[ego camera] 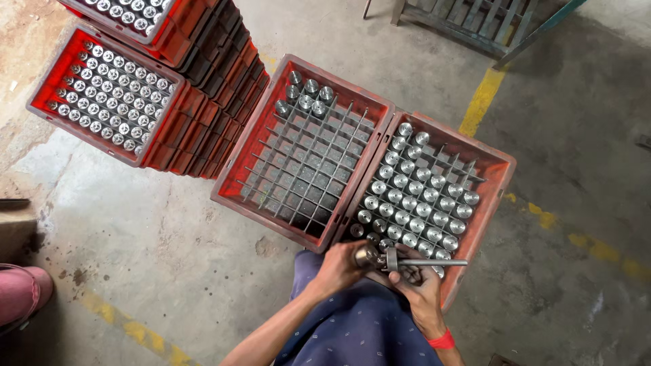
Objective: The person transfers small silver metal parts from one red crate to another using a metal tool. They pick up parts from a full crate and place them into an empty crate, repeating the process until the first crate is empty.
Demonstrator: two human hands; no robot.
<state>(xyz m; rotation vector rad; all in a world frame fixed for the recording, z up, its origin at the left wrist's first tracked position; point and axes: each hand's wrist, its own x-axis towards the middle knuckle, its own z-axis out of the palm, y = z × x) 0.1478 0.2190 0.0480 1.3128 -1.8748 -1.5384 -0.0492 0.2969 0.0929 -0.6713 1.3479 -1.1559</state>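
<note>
Far left: a pink rounded thing (24,291) pokes in at the edge; I cannot tell what it is.
Stacked crates: tall piles of red plastic crates (203,102) stand on the grey concrete floor (156,251). The top ones are full of round shiny metal pieces (108,88), each in its own little square so they do not bump each other.
Middle crate: a red plastic crate with a grey grid inside (302,152) is almost bare. Only a few shiny metal cylinders (305,95) sit in its far corner.
Left hand: the left hand (339,268) is closed tight around a short round silver metal piece (367,255), holding it just above the near edge between the two crates, close to the body.
Right hand: the right hand (417,281) is curled around a thin grey metal rod tool (427,263). The tool meets the piece held by the other hand. A red band (444,340) is on the wrist.
Right crate: a second red plastic crate (491,203) touches the middle one. Its grid is nearly full of silver metal cylinders (417,193), standing upright.
In the way: both hands and the tool cover the nearest row of the right crate.
Around: yellow painted lines (481,98) mark the floor, and a grey metal frame (468,20) stands far off.
</note>
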